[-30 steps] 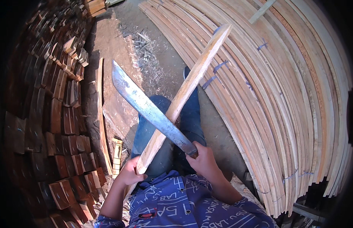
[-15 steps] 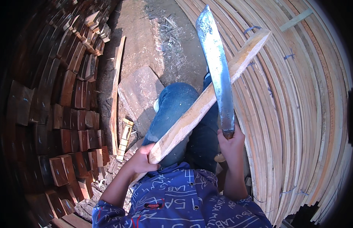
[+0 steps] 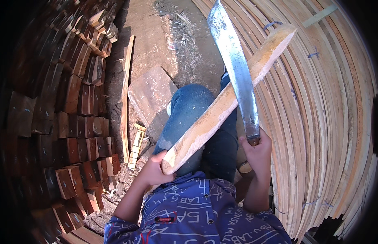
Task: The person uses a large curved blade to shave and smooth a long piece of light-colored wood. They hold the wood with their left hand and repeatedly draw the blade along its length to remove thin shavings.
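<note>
My left hand (image 3: 153, 170) is closed round the near end of a long, rough-hewn piece of wood (image 3: 205, 127). The wood slants up and away to the right across my legs, its pale faces partly shaved. In my right hand (image 3: 258, 151) is a machete (image 3: 237, 67), gripped by its dark handle, most of which the fingers hide. Its broad, worn metal blade points away and slightly left, crossing in front of the wood; whether blade and wood touch, I cannot tell.
Stacked reddish-brown wood blocks (image 3: 75, 140) rise on the left. Long bundled wooden strips (image 3: 307, 134) fill the right side. On the ground lie a flat board (image 3: 151, 91), a thin plank (image 3: 126, 97), a short yellowish piece with dark bands (image 3: 136, 147) and wood shavings (image 3: 184, 30).
My right hand and the machete's handle have shifted a little to the right, tilting the blade more. The wood's far end is slightly higher and further right in view.
</note>
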Demonstrator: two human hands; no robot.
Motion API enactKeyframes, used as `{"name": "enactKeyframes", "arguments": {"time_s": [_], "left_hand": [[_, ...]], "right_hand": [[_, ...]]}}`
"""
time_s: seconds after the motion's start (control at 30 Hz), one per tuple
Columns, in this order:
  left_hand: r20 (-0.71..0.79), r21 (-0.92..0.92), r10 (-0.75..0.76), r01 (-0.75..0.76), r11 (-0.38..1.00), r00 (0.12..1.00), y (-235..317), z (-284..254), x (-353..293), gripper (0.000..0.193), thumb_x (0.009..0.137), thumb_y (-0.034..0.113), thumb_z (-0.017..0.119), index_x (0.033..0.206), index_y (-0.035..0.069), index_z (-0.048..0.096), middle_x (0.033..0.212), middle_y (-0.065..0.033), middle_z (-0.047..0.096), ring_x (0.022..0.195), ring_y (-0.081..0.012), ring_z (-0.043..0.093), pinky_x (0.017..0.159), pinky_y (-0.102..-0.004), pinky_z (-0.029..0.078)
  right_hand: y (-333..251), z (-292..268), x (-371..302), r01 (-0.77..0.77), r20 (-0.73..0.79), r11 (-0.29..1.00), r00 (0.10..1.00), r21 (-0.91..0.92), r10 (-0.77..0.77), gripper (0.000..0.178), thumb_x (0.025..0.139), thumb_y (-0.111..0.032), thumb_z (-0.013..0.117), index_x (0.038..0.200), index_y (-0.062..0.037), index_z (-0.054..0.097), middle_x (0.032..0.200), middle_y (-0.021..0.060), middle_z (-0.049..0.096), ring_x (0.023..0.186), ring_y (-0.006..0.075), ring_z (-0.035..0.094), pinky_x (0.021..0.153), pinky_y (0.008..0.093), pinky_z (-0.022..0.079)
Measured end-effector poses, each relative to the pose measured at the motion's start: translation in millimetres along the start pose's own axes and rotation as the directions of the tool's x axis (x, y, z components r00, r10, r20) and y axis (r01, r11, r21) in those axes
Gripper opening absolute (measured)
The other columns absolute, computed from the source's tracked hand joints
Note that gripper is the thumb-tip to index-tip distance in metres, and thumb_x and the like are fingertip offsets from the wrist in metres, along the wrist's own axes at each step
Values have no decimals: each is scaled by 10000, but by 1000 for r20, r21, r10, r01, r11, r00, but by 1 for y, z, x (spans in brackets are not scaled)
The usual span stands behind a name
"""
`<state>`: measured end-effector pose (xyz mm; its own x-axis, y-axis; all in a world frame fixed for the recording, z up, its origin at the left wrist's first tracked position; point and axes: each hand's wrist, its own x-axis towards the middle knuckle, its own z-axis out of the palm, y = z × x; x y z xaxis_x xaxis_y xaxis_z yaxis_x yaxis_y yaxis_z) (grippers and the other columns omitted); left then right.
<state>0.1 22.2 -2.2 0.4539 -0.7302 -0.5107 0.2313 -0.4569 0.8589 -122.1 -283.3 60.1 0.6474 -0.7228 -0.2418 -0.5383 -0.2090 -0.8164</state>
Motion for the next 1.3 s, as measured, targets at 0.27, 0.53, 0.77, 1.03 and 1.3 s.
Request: {"name": "enactKeyframes", "arguments": {"time_s": [0.27, 0.53, 0.77, 1.03, 1.3], "left_hand": [[-110, 176, -27, 46, 983, 994, 2, 9, -3, 539, 604, 74, 774, 1107, -5, 596, 945, -33, 639, 900, -73, 567, 806, -252, 474], [-73, 125, -12, 21, 992, 997, -8, 4, -1, 603, 609, 58, 771, 1170, -21, 564, 975, -17, 628, 924, -74, 574, 822, -255, 475], [-75, 264, 35, -14, 965, 997, -8, 3, 0, 625, 594, 88, 792, 1170, -13, 572, 931, -30, 644, 868, -82, 590, 791, -243, 480], [-91, 240, 19, 4, 971, 996, -8, 0, -2, 614, 585, 136, 796, 1137, -29, 582, 925, -55, 667, 840, -86, 603, 770, -264, 504], [-119, 345, 24, 19, 938, 993, 2, 4, -1, 565, 590, 133, 785, 1096, -25, 590, 876, -54, 657, 817, -81, 596, 749, -257, 497]], "right_hand": [[8, 2, 1, 48, -57, 996, 997, -68, -52, 254, 819, -53, 713, 1044, 30, 627, 715, 120, 684, 620, 135, 644, 582, 310, 488], [-2, -2, -3, -51, 3, 994, 999, 94, 51, 253, 818, -50, 723, 1031, 43, 624, 703, 43, 651, 652, 75, 590, 610, 271, 475], [8, 4, 5, -35, -80, 992, 996, 122, 45, 241, 818, -51, 727, 1019, 36, 627, 719, 32, 652, 674, 68, 589, 622, 269, 476], [11, -4, -1, -28, 46, 995, 999, 93, 24, 225, 828, -47, 712, 1022, 32, 629, 728, 42, 658, 686, 72, 606, 624, 273, 488], [27, 7, -17, 12, 83, 999, 996, -31, -10, 269, 814, -39, 711, 1053, 49, 626, 738, 79, 688, 678, 94, 632, 620, 279, 503]]}}
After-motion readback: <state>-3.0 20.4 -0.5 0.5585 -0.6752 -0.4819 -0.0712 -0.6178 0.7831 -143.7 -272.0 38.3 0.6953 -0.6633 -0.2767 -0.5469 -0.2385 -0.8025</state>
